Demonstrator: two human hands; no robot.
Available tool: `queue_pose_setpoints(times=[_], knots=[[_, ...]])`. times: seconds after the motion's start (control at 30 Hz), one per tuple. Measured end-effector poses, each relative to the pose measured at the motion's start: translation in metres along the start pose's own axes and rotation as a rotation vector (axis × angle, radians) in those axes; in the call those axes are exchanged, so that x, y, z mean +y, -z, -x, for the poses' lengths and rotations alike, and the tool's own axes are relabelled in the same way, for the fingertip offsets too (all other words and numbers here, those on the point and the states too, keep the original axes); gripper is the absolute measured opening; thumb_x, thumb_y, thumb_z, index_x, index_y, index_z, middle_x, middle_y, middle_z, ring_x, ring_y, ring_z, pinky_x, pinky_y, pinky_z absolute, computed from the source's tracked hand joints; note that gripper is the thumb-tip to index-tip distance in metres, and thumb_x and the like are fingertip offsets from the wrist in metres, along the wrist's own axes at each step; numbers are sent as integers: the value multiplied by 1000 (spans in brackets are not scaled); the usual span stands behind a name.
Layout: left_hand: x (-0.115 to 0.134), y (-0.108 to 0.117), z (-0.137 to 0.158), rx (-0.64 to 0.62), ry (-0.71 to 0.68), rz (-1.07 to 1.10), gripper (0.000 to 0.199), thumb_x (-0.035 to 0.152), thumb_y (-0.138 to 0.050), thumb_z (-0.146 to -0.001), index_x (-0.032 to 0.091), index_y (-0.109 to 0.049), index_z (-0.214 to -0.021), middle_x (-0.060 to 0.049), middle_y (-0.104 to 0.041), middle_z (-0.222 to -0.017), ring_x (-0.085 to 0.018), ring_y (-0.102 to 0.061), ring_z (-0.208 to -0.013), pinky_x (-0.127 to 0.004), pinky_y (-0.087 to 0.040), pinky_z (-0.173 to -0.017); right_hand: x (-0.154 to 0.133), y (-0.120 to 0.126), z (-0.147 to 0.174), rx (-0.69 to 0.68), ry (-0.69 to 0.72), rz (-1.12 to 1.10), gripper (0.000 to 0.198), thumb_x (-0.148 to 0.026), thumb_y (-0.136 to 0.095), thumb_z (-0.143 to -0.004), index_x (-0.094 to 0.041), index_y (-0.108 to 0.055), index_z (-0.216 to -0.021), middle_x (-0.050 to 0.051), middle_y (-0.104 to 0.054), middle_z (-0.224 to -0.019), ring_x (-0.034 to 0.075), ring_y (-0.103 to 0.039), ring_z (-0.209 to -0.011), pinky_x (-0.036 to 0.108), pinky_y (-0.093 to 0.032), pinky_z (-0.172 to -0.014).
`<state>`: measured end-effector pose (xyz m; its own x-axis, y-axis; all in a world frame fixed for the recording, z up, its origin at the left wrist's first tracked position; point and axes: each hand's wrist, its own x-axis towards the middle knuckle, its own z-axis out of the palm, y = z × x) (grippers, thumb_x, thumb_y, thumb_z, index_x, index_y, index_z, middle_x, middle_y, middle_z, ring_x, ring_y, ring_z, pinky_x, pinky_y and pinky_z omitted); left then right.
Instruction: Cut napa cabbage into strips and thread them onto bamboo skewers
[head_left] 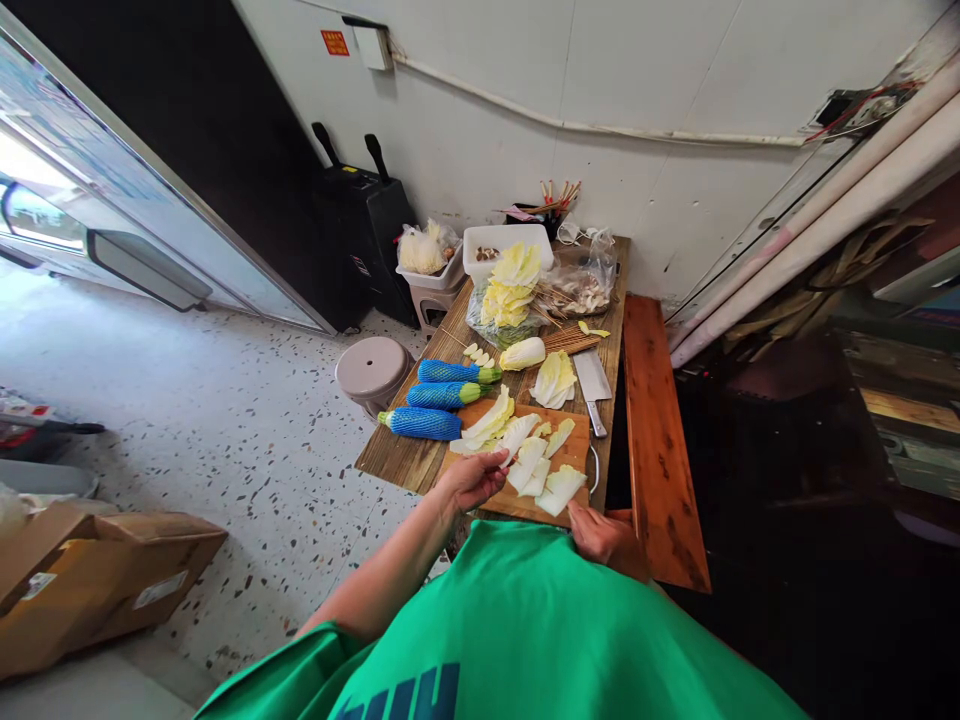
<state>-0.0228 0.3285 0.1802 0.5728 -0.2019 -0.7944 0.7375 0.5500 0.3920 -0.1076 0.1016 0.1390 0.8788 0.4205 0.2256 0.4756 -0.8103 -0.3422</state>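
Pieces of napa cabbage leaf lie spread over a wooden cutting board point(581, 435). At the board's front left, my left hand point(478, 480) pinches the lower end of a pale leaf piece point(517, 435). My right hand point(604, 535) is at the front right edge, its fingers closed against the corner of another leaf piece point(561, 490); what is between them is hidden. Beyond the board are a small cabbage heart point(523, 353) and a loose cabbage leaf point(554, 380). A cleaver point(592, 380) lies to the right, its handle toward me.
Several zucchini in blue netting point(425, 423) lie left of the board. Farther back are bagged cabbage leaves point(510, 290), wooden skewers point(574, 340), a white tub point(507, 240) and bagged mushrooms point(577, 295). A stool point(373, 368) stands left, a wooden bench point(660, 440) right.
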Motion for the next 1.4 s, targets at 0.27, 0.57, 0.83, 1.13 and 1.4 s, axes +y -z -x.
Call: queue_pose_setpoints(times=[0.27, 0.57, 0.83, 1.13, 1.4], knots=[[-4, -2, 4, 61, -94, -121, 15, 13, -71, -64, 10, -57, -68, -2, -58, -60, -7, -52, -44, -16, -39, -36, -2, 2, -3, -18, -47, -75, 32, -15, -33, -86, -20, -60, -102, 6, -65, -69, 17, -63, -66, 22, -43, -56], [9, 0, 11, 110, -197, -188, 23, 28, -72, -63, 10, -62, -73, -5, -62, -68, -10, -56, -52, -19, -40, -42, 2, 10, -15, -33, -141, -304, 32, -21, -33, -87, -17, -64, -94, 7, -65, -72, 18, -63, -69, 24, -45, -60], [28, 1, 31, 113, -758, -403, 43, 8, -76, -53, 21, -66, -92, -3, -63, -106, -16, -52, -107, -13, -44, -75, 16, 46, -49, -359, -652, -1329, 38, -50, -51, -77, -13, -59, -86, -10, -39, -48, 1, -20, -31, 16, -13, -31], [72, -28, 58, -354, -749, -953, 43, 12, -79, -46, 15, -65, -87, -7, -64, -105, -24, -53, -106, -31, -40, -91, 21, 76, -64, -633, -518, -1503, 33, -45, -55, -77, -12, -58, -81, -10, -39, -45, 1, -19, -30, 16, -11, -30], [76, -39, 50, -372, -447, -961, 33, 34, -72, -59, 16, -65, -86, -6, -68, -78, -22, -62, -69, -33, -49, -62, 28, 88, -95, -308, -370, -1012, 23, -35, -57, -75, -12, -60, -74, -5, -49, -48, 3, -37, -39, 15, -23, -37]])
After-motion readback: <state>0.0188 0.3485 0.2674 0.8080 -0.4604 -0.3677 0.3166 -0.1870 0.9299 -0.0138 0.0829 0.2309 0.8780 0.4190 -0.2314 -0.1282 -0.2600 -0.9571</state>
